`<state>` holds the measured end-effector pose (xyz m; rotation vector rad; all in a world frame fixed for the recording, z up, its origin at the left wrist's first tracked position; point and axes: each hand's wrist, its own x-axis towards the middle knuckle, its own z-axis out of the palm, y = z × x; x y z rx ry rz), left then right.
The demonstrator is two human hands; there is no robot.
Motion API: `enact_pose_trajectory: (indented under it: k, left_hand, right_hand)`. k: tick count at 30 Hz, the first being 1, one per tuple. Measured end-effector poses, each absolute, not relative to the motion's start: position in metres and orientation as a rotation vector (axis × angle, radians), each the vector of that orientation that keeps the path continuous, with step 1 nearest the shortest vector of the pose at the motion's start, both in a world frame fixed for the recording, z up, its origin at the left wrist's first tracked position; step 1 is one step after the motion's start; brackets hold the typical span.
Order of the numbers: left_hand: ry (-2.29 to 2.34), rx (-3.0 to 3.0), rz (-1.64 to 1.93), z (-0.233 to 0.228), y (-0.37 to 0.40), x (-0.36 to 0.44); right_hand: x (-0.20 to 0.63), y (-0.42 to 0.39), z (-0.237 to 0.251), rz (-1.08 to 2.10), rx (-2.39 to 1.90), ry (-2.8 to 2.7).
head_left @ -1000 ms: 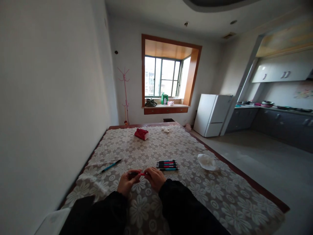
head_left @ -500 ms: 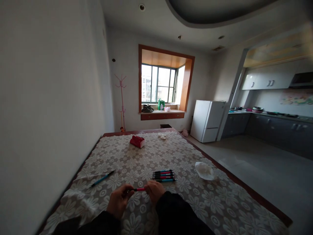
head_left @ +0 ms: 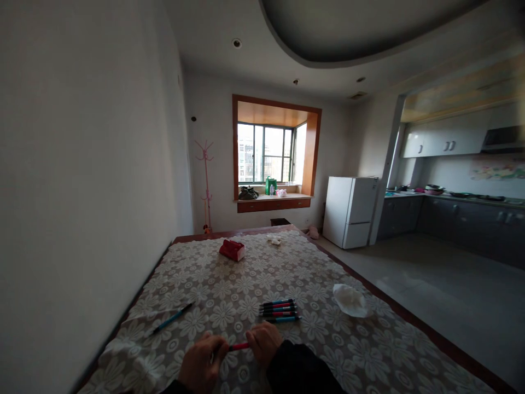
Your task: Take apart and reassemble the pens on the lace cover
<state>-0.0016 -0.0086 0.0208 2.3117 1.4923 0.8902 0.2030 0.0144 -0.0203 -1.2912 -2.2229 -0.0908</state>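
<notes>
Between my two hands a red pen (head_left: 238, 347) lies sideways, low over the flowered tablecloth (head_left: 223, 314). My left hand (head_left: 204, 358) is closed around its left end, and my right hand (head_left: 263, 340) grips the right end; only the red middle of the barrel shows. Just beyond my right hand, several blue and red pens (head_left: 279, 311) lie side by side in a row. A single blue pen (head_left: 172, 318) rests at an angle on the cloth, ahead and to the left of my left hand.
A crumpled white plastic bag (head_left: 350, 300) lies right of the pen row. Farther back are a red tissue pack (head_left: 232, 250) and a small whitish scrap (head_left: 274, 239). The wall (head_left: 102, 164) borders the table's left side; a fridge (head_left: 350, 212) stands beyond the right edge.
The view has tilted up, so the table and hands sit lower in the picture. My left hand has come further over the red pen, covering its dark left part.
</notes>
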Motion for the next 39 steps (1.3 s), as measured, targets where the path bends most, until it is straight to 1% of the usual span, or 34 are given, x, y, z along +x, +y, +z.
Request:
enact_pose_trajectory:
  k: [3, 7, 10, 16, 20, 26, 32, 39]
  left_hand:
    - [1.441, 2.334, 0.829, 0.02, -0.009, 0.0]
    - [1.47, 2.292, 0.844, 0.018, -0.007, 0.001]
    - [1.478, 2.262, 0.865, 0.018, -0.006, 0.0]
    - [1.347, 2.235, 0.868, 0.025, -0.008, -0.001]
    - [1.382, 2.262, 0.872, 0.021, -0.009, 0.003]
    - [1.445, 2.321, 0.887, 0.012, -0.008, 0.005]
    - [1.479, 2.42, 0.719, 0.015, -0.008, 0.003]
    - [1.566, 2.487, 0.646, 0.006, -0.008, 0.006]
  right_hand:
    - [0.203, 0.01, -0.015, -0.014, -1.294, -2.283]
    - [0.202, 0.008, -0.013, 0.043, -1.268, -2.357]
    - [0.201, 0.009, -0.012, 0.079, -1.282, -2.364]
    - [0.202, 0.006, 0.0, 0.19, -1.368, -2.295]
    - [0.204, 0.004, 0.003, 0.253, -1.42, -2.309]
    - [0.203, 0.004, 0.0, 0.163, -1.386, -2.431]
    - [0.198, 0.008, -0.002, 0.03, -1.353, -2.552]
    - [0.198, 0.012, -0.008, -0.068, -1.18, -2.6]
